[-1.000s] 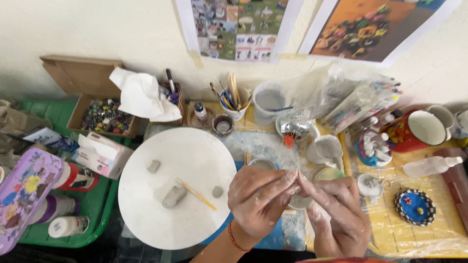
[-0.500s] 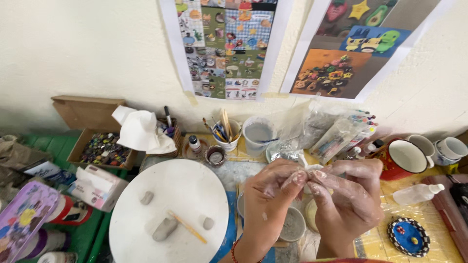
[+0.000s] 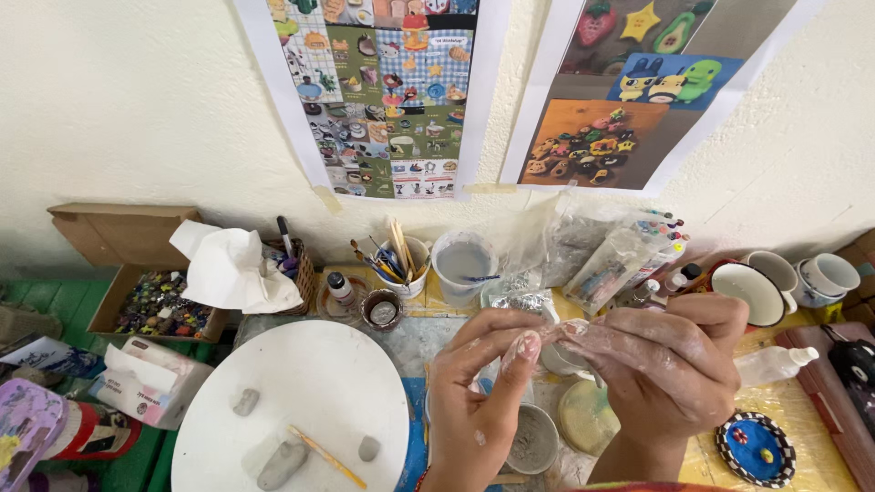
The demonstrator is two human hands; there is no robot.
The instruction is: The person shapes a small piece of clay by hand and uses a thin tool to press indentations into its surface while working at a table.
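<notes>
Both hands have lifted; my left hand [image 3: 483, 392] and right hand [image 3: 661, 364] pinch what looks like a small clay piece [image 3: 553, 335], so I'd press lightly, evenly

Grey clay dust streaks my left hand [image 3: 483, 392] and my right hand [image 3: 670, 364], and the bit of clay [image 3: 553, 333] between them is pale grey. The round board [image 3: 292, 401] is plain white with grey lumps [image 3: 283, 463] on it. The little dish [image 3: 755, 448] is bright blue with a black-and-white checked rim. The table cover [image 3: 816, 428] is yellow, the box [image 3: 118, 241] brown.
</notes>
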